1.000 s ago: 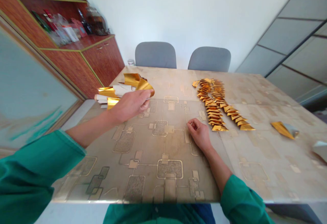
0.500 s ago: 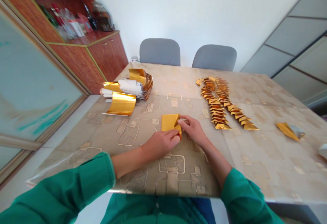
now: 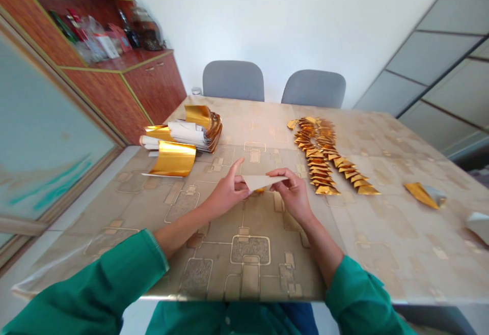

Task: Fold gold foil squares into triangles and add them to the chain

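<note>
Room: a wooden cabinet (image 3: 153,90) with bottles and packets on its shelf stands at left, beside a glass pane (image 3: 49,172) streaked with teal. Two grey chairs (image 3: 233,81) stand past the far table edge, against a white wall (image 3: 286,19). Grey panelling (image 3: 439,55) runs along the right.

Table (image 3: 405,258): beige cover printed with gold-lined rectangles. A stack of gold foil sheets with white backing (image 3: 194,134) sits near the left edge, with a curled gold sheet (image 3: 173,158) just in front of it. Right of centre, overlapping folded gold triangles (image 3: 319,157) form a long double row that forks at its near end. Further right lie a gold-and-silver folded piece (image 3: 424,195) and a pale piece (image 3: 478,225), the latter cut off by the frame.

Working room: the hands sit between the stack and the row, the right one near the row's forked end but not touching it. A wide stretch of printed cover runs from them to the near edge.

Hands: both green-sleeved. Left hand (image 3: 227,192) is partly open, index finger raised, thumb and remaining fingers pinching the left part of a folded foil triangle (image 3: 263,182). Right hand (image 3: 292,192), fingers curled, pinches its right part. The triangle is held between them, pale side up, a sliver of gold showing beneath.
</note>
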Demonstrator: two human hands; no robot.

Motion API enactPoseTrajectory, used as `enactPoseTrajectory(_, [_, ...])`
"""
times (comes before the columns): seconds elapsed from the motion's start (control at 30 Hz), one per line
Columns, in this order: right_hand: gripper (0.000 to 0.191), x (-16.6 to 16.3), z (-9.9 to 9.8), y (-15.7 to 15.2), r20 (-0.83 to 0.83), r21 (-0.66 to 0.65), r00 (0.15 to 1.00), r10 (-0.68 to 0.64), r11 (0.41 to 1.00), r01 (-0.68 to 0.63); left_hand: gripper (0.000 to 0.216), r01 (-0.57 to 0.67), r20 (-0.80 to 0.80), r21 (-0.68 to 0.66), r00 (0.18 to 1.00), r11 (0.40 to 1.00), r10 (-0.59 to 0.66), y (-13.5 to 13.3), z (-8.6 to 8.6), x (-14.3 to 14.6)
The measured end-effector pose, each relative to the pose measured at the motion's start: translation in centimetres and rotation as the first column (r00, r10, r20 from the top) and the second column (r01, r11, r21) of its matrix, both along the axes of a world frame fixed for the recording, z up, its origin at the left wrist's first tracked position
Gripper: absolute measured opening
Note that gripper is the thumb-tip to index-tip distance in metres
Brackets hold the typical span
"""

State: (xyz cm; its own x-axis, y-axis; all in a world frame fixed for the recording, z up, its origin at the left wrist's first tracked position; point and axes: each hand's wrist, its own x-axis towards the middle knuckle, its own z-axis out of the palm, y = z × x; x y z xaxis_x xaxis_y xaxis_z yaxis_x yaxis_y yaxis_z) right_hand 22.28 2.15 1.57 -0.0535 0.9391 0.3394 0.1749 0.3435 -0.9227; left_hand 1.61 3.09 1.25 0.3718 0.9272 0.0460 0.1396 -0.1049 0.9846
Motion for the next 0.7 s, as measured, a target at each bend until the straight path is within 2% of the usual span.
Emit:
enactPoseTrajectory(0.07, [0.012, 0.3, 0.5, -0.3, 0.084, 0.155, 0.996, 0.034, 0.987, -0.046, 0.108, 0.023, 0.069, 0.022, 0.997, 0.999, -0.024, 0.9, 0.4, 0.5])
enactPoseTrajectory(0.1, [0.014, 0.6, 0.7, -0.4, 0.147, 0.221, 0.987, 0.061, 0.971, -0.093, 0.107, 0.016, 0.052, 0.077, 0.998, 0.997, -0.020, 1.2, 0.5, 0.7])
enactPoseTrajectory(0.2, [0.018, 1.8, 0.8, -0.7, 0.358, 0.314, 0.921, 0.152, 0.909, -0.273, 0.075, 0.042, -0.166, 0.311, 0.986, 0.949, 0.011, 1.6, 0.5, 0.5])
enactPoseTrajectory(0.27, [0.020, 2.6, 0.5, -0.9, 0.508, 0.296, 0.840, 0.191, 0.877, -0.378, 0.056, 0.147, -0.369, 0.437, 0.929, 0.887, 0.028, 1.5, -0.2, -0.3])
enactPoseTrajectory(0.33, [0.019, 3.1, 0.2, -1.2, 0.649, 0.230, 0.730, 0.215, 0.859, -0.457, 0.056, 0.253, -0.541, 0.485, 0.839, 0.837, 0.060, 0.9, -1.1, -1.2])
enactPoseTrajectory(0.43, [0.014, 3.0, -0.2, -1.6, 0.782, 0.139, 0.580, 0.227, 0.844, -0.518, 0.069, 0.202, -0.676, 0.537, 0.684, 0.819, 0.274, -0.5, -1.6, -2.3])
enactPoseTrajectory(0.5, [0.010, 2.7, -0.2, -1.8, 0.812, 0.112, 0.535, 0.232, 0.838, -0.533, 0.067, 0.198, -0.690, 0.604, 0.615, 0.772, 0.382, -1.7, -1.3, -2.7])
enactPoseTrajectory(0.6, [0.012, 2.4, -0.1, -1.8, 0.802, 0.099, 0.544, 0.247, 0.843, -0.529, 0.048, 0.216, -0.647, 0.687, 0.615, 0.693, 0.450, -3.2, -0.5, -2.9])
enactPoseTrajectory(0.7, [0.015, 2.5, -0.1, -1.7, 0.765, 0.089, 0.583, 0.275, 0.850, -0.518, 0.024, 0.279, -0.630, 0.666, 0.707, 0.692, 0.321, -4.0, -0.6, -2.9])
